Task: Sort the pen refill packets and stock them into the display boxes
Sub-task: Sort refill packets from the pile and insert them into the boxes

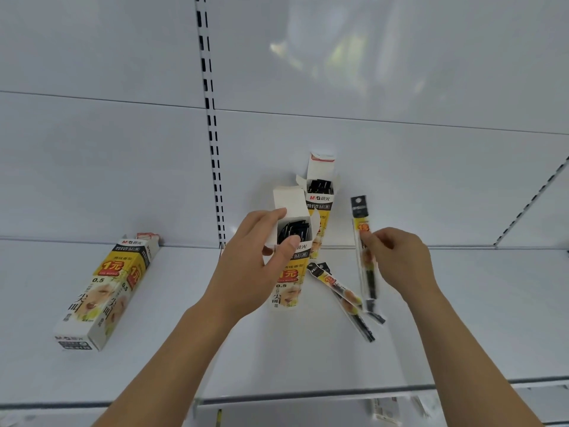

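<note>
My left hand [258,257] grips an open yellow-and-white display box [291,272] upright above the shelf, thumb across its front; black packet tops show inside it. Just behind it stands a second open display box [320,201], also filled with black-topped packets. My right hand [397,257] pinches one pen refill packet [363,241] upright, to the right of the held box. Loose refill packets [341,292] lie slanted on the shelf below the held packet.
A third, closed display box [107,288] lies flat on the white shelf [277,349] at the left. A slotted upright [212,124] runs down the white back panel. The shelf's front edge [308,396] carries price tags at lower right.
</note>
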Demonstrator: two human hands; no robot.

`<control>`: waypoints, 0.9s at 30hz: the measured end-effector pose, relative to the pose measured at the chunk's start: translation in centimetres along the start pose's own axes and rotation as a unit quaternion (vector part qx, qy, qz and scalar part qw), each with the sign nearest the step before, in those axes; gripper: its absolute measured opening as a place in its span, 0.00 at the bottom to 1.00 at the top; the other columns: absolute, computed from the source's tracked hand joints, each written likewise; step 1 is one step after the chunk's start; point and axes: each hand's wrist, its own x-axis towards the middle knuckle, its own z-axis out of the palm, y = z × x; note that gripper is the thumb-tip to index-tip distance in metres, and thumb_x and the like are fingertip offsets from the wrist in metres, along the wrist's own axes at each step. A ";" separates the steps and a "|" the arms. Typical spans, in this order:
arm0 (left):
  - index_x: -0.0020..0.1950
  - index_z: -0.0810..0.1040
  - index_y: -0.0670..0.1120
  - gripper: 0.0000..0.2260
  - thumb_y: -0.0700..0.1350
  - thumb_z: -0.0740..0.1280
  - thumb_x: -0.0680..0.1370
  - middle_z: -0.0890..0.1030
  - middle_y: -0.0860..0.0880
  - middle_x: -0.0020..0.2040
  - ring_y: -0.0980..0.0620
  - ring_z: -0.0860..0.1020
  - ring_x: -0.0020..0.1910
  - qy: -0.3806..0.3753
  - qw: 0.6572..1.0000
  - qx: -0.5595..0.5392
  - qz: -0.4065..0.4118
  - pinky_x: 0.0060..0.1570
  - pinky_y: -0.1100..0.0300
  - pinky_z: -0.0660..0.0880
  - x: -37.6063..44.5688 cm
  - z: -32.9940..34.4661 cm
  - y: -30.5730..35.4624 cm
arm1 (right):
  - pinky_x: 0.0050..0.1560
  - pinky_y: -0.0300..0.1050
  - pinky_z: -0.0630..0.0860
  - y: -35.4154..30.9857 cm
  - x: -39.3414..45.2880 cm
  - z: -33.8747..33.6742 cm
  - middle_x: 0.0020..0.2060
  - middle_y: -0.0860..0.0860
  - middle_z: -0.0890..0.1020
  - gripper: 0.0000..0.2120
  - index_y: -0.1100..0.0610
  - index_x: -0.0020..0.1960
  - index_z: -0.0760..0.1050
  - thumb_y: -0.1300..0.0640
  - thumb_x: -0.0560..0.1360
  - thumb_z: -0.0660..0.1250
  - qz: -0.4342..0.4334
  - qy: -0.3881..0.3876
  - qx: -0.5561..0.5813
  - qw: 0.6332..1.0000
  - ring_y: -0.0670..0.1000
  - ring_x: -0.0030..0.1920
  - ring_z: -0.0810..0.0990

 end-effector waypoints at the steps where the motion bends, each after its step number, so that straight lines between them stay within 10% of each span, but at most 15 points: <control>1: 0.76 0.70 0.56 0.27 0.66 0.58 0.80 0.71 0.61 0.67 0.63 0.77 0.57 0.001 1.000 -0.003 -0.001 0.49 0.56 0.83 0.0 -0.1 0.1 | 0.41 0.48 0.77 -0.4 -0.2 -0.2 0.31 0.41 0.84 0.17 0.50 0.39 0.81 0.45 0.83 0.67 -0.004 0.006 0.030 1.000 0.47 0.35 0.81; 5: 0.76 0.71 0.54 0.28 0.65 0.58 0.79 0.71 0.61 0.66 0.64 0.76 0.59 0.003 1.000 -0.011 -0.001 0.50 0.58 0.83 0.0 -0.5 0.3 | 0.53 0.62 0.83 -3.6 -1.1 -1.8 0.35 0.47 0.87 0.08 0.51 0.47 0.81 0.52 0.84 0.67 -0.046 0.061 0.183 0.980 0.60 0.42 0.85; 12: 0.76 0.72 0.56 0.30 0.66 0.62 0.76 0.72 0.64 0.64 0.63 0.76 0.60 0.000 1.000 -0.030 -0.006 0.52 0.64 0.80 -0.2 -1.8 0.2 | 0.47 0.55 0.85 -12.7 -3.7 -3.1 0.40 0.53 0.87 0.04 0.56 0.53 0.82 0.62 0.83 0.69 -0.172 0.124 0.453 0.866 0.59 0.36 0.85; 20: 0.75 0.73 0.59 0.30 0.65 0.69 0.74 0.75 0.64 0.66 0.62 0.77 0.61 -0.003 0.997 -0.070 -0.029 0.54 0.67 0.78 -1.0 -2.9 0.4 | 0.43 0.47 0.83 -15.1 -4.4 2.3 0.41 0.52 0.86 0.03 0.55 0.55 0.81 0.59 0.83 0.69 -0.196 0.082 0.407 0.888 0.54 0.37 0.86; 27: 0.72 0.75 0.56 0.22 0.53 0.74 0.78 0.77 0.62 0.61 0.61 0.77 0.61 -0.016 0.994 -0.106 -0.027 0.54 0.67 0.77 -1.2 -2.7 0.6 | 0.44 0.59 0.84 -15.4 -3.7 2.3 0.44 0.56 0.85 0.05 0.52 0.55 0.80 0.60 0.84 0.67 -0.264 0.063 0.405 0.873 0.62 0.38 0.84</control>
